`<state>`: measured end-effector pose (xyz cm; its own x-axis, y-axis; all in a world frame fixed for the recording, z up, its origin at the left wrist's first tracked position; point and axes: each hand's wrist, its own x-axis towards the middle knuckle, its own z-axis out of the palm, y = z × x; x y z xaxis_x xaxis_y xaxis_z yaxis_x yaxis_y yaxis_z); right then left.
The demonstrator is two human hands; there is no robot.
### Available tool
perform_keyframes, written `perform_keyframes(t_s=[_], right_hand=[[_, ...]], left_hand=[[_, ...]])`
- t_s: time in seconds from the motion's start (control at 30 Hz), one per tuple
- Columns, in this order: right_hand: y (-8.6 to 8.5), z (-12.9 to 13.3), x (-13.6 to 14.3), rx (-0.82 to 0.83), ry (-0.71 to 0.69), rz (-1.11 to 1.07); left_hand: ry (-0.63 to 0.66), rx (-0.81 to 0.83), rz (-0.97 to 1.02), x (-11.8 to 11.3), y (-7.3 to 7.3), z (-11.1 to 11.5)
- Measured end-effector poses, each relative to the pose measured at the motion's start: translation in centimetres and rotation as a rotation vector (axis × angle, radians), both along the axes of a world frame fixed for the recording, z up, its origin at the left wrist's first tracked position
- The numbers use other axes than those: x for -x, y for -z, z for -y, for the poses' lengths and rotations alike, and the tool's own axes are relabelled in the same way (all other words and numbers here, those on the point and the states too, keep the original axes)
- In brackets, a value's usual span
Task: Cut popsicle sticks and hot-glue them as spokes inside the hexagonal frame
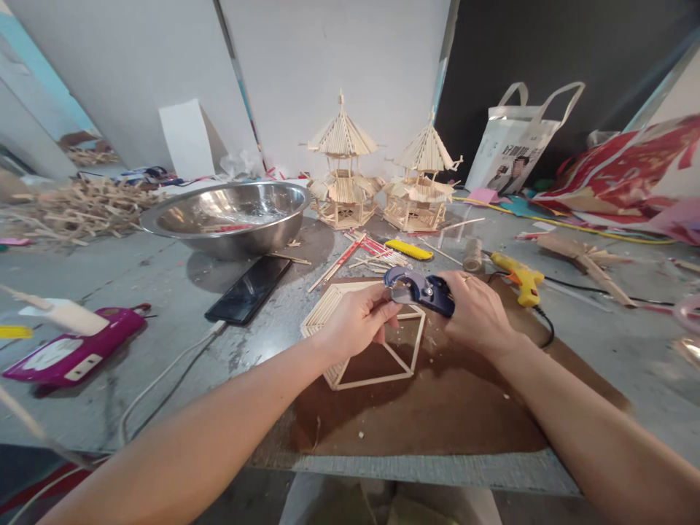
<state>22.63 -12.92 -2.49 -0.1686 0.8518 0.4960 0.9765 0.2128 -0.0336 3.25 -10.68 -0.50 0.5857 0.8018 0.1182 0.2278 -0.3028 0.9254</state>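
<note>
Hands, left and right, mid-frame; two forearms, bare, extending to the lower corners. Ring, thin, gold-toned, on one finger of the right hand. Legwear, pale beige, bottom centre, detail indistinct.

My left hand and right hand face each other, close but apart.
From my distant seat I see a bare left forearm and a bare right forearm cross the near edge of the table, slanting inward from either side toward its middle. Both wrists run nearly straight. On the left, thumb and index finger meet in a pinch pointing rightward, the remaining fingers curled beneath (partly hidden from where I sit). On the right, the back of the hand faces up, its fingers bent around in a firm grip; that thumb I cannot make out.
</note>
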Motion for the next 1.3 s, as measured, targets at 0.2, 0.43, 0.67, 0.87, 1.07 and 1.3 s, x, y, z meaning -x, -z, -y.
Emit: perform_keyframes(t_s=[0.2, 0.43, 0.67, 0.87, 1.07, 1.3], right_hand=[[-0.15, 0.03, 0.21, 0.022, 0.063, 0.012], [-0.43, 0.13, 0.41, 0.099, 0.152, 0.042], [-0.25, 0.04, 0.32, 0.123, 0.146, 0.014], [-0.16, -0.08, 0.37, 0.145, 0.154, 0.011], [-0.16, -0.21, 0.36, 0.206, 0.154, 0.024], [-0.29, -0.20, 0.48, 0.252, 0.152, 0.052]], left_hand=[[0.010, 0.041, 0.020, -0.02, 0.01, 0.02], [0.036, 0.091, 0.011, -0.03, 0.01, -0.04], [0.041, 0.135, 0.026, -0.08, 0.19, -0.16], [0.036, 0.160, 0.034, -0.13, 0.12, -0.11], [0.049, 0.157, -0.005, -0.15, -0.23, -0.09], [0.054, 0.155, -0.057, 0.01, -0.45, -0.32]])
